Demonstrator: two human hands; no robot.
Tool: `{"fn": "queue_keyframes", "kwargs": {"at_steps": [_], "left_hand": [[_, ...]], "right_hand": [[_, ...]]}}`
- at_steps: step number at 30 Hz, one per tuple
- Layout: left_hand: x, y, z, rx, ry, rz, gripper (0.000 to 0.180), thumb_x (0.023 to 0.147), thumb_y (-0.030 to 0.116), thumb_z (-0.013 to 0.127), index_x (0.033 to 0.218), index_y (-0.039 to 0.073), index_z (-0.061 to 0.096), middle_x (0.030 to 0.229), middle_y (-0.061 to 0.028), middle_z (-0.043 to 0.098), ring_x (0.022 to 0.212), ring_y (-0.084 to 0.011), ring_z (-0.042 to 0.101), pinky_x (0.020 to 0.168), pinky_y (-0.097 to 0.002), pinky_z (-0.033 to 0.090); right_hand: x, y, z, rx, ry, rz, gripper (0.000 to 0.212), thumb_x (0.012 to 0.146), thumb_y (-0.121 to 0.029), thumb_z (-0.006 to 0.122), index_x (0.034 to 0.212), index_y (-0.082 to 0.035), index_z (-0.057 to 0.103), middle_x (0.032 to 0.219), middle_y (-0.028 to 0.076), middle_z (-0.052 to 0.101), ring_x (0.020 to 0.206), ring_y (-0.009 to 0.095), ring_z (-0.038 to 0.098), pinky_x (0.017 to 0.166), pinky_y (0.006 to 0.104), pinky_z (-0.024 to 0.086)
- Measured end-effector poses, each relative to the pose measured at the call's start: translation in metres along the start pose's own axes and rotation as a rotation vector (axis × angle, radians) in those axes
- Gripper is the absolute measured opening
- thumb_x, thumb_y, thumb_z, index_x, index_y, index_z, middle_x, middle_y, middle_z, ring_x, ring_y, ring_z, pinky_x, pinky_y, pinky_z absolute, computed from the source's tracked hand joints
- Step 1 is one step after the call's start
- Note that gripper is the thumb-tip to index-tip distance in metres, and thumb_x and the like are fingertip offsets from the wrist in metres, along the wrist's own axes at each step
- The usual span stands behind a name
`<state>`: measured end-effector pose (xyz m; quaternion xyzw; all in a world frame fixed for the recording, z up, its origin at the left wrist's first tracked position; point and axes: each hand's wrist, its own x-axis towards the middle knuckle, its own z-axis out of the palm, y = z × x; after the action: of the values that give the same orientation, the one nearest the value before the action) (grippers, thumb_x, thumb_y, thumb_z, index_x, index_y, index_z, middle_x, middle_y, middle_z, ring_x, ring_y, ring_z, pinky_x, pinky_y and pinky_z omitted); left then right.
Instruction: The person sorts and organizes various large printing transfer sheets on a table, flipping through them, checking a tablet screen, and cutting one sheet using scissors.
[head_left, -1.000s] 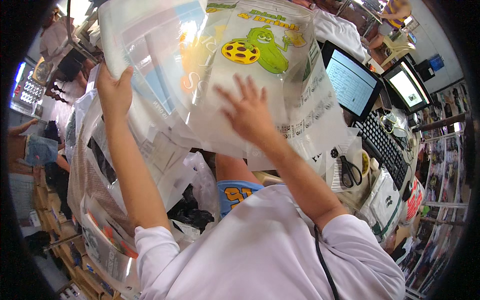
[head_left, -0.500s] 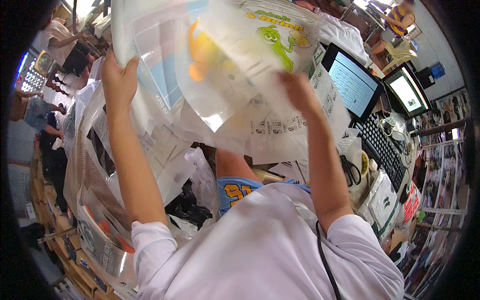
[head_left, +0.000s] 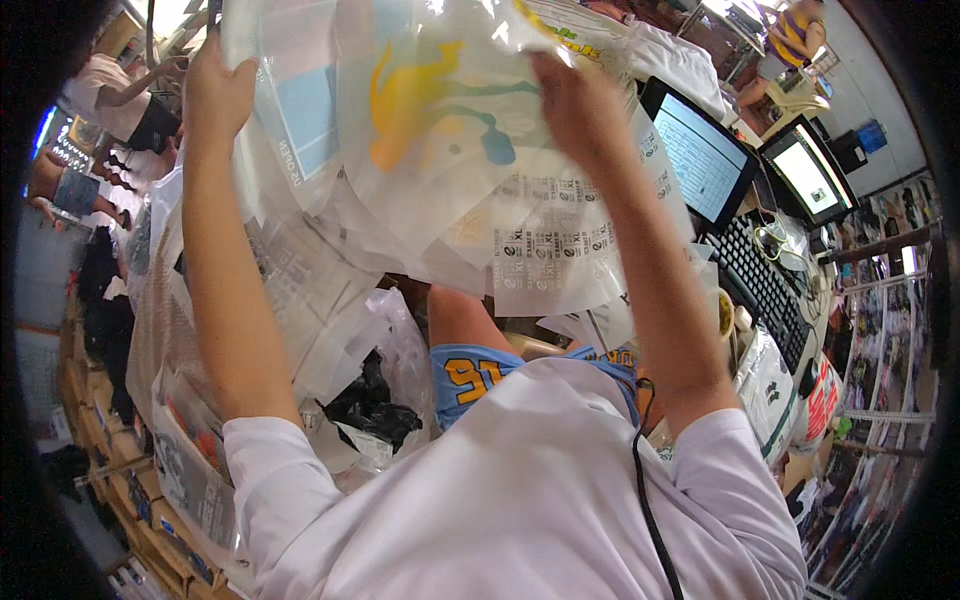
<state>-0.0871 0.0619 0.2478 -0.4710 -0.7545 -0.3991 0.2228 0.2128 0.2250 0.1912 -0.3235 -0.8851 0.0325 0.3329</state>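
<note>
My left hand (head_left: 216, 98) is closed on the left edge of a translucent film sheet with a pale blue printed block (head_left: 308, 105). At the upper middle, my right hand (head_left: 583, 108) is closed, pinching the edge of another translucent film sheet with a yellow, orange and blue-green print (head_left: 425, 105); my fingertips are partly blurred. Beneath both hands spread more translucent sheets, one with rows of small black printed labels (head_left: 555, 240). A white piece with green and yellow lettering (head_left: 575, 35) shows behind my right hand.
To the right stand a tablet-like screen (head_left: 700, 150), a second screen (head_left: 808, 172) and a black keyboard (head_left: 757, 290). Clear plastic and a black bag (head_left: 375, 410) lie at lower left. One person (head_left: 795, 45) is at far right, others (head_left: 125, 100) at left.
Both hands have moved up, the left one also leftward. The film in my right hand has been drawn over the green cartoon print, now mostly covered. My view has shifted slightly.
</note>
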Motion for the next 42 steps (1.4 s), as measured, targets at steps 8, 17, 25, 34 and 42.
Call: {"fn": "queue_keyframes", "kwargs": {"at_steps": [8,17,25,34,42], "left_hand": [[0.002,-0.007,0.012,-0.029,-0.051,0.030,0.042,0.078,0.006,0.063,0.118,0.003,0.056,0.101,-0.0137,0.067,0.092,-0.0217,0.064,0.084,-0.0329,0.047],[-0.001,0.001,-0.002,0.033,-0.039,0.003,0.038,0.077,0.009,0.065,0.113,0.001,0.058,0.099,-0.0146,0.067,0.091,-0.0242,0.065,0.083,-0.0343,0.048],[0.002,-0.031,-0.012,-0.007,0.040,0.012,0.039,0.073,0.013,0.063,0.111,0.006,0.059,0.097,-0.0189,0.066,0.092,-0.0354,0.064,0.083,-0.0418,0.047],[0.005,-0.021,-0.023,0.033,-0.028,-0.088,0.041,0.076,0.008,0.065,0.116,0.002,0.056,0.103,-0.0164,0.066,0.093,-0.0261,0.064,0.084,-0.0350,0.048],[0.002,-0.031,-0.015,-0.065,-0.026,-0.067,0.042,0.077,0.006,0.063,0.118,0.002,0.056,0.104,-0.0150,0.066,0.094,-0.0220,0.064,0.084,-0.0341,0.047]], "right_hand": [[-0.106,-0.079,0.112,0.128,-0.188,0.040,0.047,0.089,-0.026,0.052,0.132,-0.010,0.043,0.131,0.018,0.047,0.119,0.038,0.046,0.095,0.0573,0.037],[-0.086,-0.068,0.107,0.190,-0.340,0.028,0.046,0.083,-0.018,0.055,0.129,-0.014,0.049,0.125,0.021,0.052,0.111,0.037,0.053,0.093,0.0500,0.042],[0.047,0.059,-0.012,0.729,-0.070,0.388,0.025,0.095,-0.022,0.047,0.107,-0.002,0.054,0.084,0.013,0.066,0.073,0.029,0.066,0.057,0.0416,0.052],[0.176,0.131,-0.111,0.207,0.290,-0.063,0.024,0.095,-0.016,0.042,0.106,-0.002,0.059,0.087,0.015,0.064,0.072,0.027,0.062,0.062,0.0372,0.051],[0.141,0.082,-0.069,-0.341,0.220,-0.128,0.022,0.081,-0.006,0.047,0.097,-0.002,0.062,0.081,0.020,0.061,0.076,0.031,0.060,0.069,0.0395,0.050]]}}
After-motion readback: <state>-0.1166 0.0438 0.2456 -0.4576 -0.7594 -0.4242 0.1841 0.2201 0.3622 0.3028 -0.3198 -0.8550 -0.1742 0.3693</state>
